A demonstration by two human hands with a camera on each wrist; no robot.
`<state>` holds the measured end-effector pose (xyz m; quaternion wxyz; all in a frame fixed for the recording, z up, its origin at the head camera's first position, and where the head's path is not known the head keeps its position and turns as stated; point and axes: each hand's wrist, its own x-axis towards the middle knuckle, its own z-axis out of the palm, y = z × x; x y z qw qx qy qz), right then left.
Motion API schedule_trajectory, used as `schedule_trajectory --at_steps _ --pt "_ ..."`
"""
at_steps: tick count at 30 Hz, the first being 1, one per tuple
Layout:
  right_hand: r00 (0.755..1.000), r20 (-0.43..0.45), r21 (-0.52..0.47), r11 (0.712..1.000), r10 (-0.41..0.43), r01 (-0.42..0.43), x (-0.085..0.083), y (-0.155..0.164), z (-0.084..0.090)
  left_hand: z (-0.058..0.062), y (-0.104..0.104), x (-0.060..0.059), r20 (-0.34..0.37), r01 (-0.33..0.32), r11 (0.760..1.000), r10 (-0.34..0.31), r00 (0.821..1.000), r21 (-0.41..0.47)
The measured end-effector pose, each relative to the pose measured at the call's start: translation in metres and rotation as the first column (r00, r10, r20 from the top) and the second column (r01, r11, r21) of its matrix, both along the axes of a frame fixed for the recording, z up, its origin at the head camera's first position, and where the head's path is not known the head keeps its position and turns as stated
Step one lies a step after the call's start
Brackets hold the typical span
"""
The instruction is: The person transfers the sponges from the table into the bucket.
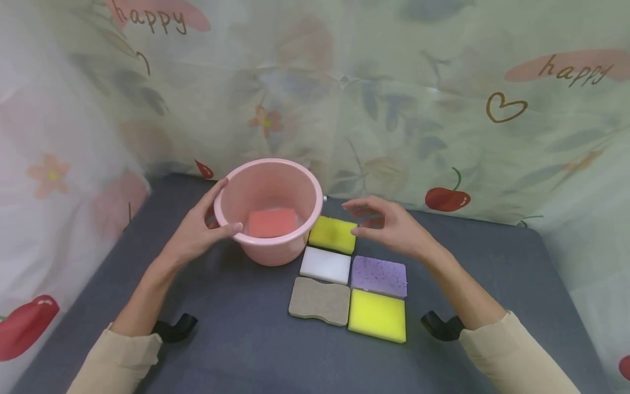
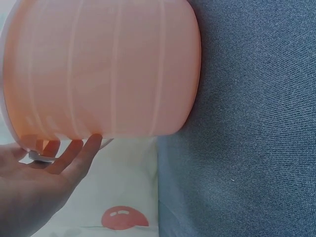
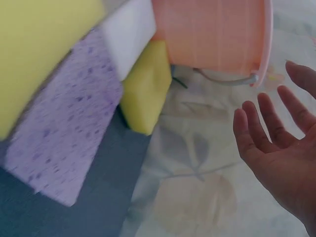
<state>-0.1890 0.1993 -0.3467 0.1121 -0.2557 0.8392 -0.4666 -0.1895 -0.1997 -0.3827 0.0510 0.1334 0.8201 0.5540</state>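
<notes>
Near tabletop's [image 1: 236, 350] far edge, clasps pink bucket [image 1: 273, 254] in left grip [image 1: 200, 225], apparently for loading; hovers with right grip [image 1: 391, 225] released; likely needs rear yellow sponge [image 1: 333, 235] pinched next.

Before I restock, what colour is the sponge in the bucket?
Coral-red sponge, clearest in the head view.

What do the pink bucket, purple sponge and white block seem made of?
Pink bucket: likely plastic, smooth, soft sheen along its rim.
Purple sponge: probably matte foam or cellulose; pit-like specks dot it.
White block: perhaps fine matte foam; no pores show.
</notes>
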Motion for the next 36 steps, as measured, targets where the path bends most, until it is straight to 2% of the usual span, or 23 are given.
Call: schedule_trajectory --at_steps 13,28,36 --pt "0.997 -0.003 0.078 0.994 -0.075 0.075 0.025 0.034 -0.022 -0.001 0.001 0.001 0.000 0.002 1.000 -0.002 1.000 0.003" --pt "0.985 -0.044 0.133 0.976 -0.167 0.171 0.042 0.070 -0.054 0.000 0.002 0.002 0.007 -0.003 1.000 0.003 1.000 0.010" --pt "0.980 -0.070 0.152 0.969 -0.184 0.193 0.052 0.085 -0.071 -0.001 0.001 0.002 -0.003 -0.003 1.000 0.003 1.000 0.015"
